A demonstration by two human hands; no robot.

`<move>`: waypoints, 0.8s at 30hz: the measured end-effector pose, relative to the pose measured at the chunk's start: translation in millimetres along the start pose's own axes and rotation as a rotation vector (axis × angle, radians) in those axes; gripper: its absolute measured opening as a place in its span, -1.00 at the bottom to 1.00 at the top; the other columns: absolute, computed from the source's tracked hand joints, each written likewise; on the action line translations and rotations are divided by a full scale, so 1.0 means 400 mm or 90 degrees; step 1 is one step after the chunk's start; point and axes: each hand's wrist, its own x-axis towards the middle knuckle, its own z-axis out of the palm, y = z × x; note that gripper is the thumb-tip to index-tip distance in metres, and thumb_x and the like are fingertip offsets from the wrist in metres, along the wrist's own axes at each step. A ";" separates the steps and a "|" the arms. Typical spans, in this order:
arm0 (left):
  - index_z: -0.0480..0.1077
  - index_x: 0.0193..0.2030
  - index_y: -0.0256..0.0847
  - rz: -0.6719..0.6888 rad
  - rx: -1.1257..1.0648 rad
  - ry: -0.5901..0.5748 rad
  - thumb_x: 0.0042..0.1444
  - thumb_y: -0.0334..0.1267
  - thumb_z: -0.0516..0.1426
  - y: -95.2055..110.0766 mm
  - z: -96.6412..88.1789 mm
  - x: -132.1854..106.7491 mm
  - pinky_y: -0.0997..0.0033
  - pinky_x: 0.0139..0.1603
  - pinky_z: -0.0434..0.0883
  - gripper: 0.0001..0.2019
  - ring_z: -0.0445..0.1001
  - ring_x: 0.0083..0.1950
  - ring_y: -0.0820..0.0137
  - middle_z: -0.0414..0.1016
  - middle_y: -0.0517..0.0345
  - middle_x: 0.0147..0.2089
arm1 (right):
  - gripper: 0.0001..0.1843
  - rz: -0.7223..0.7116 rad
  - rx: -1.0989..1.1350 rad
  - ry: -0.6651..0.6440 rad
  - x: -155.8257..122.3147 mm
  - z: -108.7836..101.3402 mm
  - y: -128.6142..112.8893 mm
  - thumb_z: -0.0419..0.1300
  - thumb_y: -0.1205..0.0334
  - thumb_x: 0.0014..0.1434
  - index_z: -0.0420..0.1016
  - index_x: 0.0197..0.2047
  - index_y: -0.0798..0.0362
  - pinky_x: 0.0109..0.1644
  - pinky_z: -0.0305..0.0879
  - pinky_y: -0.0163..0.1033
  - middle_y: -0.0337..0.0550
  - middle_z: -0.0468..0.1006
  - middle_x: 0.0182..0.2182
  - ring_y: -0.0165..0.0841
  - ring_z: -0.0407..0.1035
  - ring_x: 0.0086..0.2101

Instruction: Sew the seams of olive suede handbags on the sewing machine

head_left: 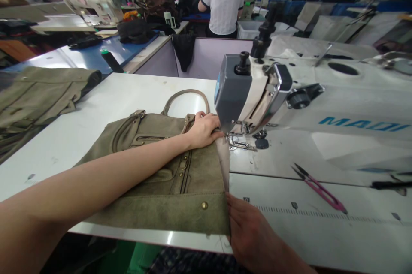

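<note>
The bag (161,171) lies on the table (96,102), left of the sewing machine (251,89).

Olive-green bag (167,179) with brass studs, white table (96,106), grey-white sewing machine (254,94), pink snips (322,190).

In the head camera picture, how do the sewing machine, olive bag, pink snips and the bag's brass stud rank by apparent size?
Largest to smallest:
1. sewing machine, which runs off the picture's right edge
2. olive bag
3. pink snips
4. brass stud
</note>
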 end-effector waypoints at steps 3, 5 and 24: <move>0.42 -0.20 -0.23 0.002 0.007 -0.006 0.17 -0.28 0.16 -0.005 0.000 0.005 0.05 0.10 0.19 -0.91 0.36 0.04 0.11 0.46 0.02 -0.01 | -0.54 -0.002 0.002 0.000 0.005 -0.001 -0.001 -0.13 0.58 0.24 0.45 0.08 0.24 0.28 0.22 -0.11 0.11 0.57 -0.11 -0.23 0.43 0.00; 0.42 -0.19 -0.23 0.000 0.010 -0.009 0.17 -0.30 0.15 -0.006 0.001 0.006 0.04 0.09 0.20 -0.91 0.35 0.05 0.10 0.45 0.01 -0.01 | -0.52 -0.004 0.003 -0.013 0.006 -0.003 0.000 -0.15 0.57 0.24 0.44 0.09 0.22 0.27 0.23 -0.09 0.11 0.57 -0.10 -0.22 0.43 0.00; 0.44 -0.15 -0.20 0.011 0.008 -0.034 0.18 -0.29 0.14 -0.027 0.010 0.024 -0.01 0.11 0.19 -0.88 0.33 0.10 0.05 0.45 0.01 0.02 | -0.58 -0.007 0.017 -0.053 0.006 0.006 0.021 -0.08 0.51 0.30 0.45 0.12 0.19 0.22 0.28 0.03 0.13 0.53 -0.04 -0.12 0.31 0.12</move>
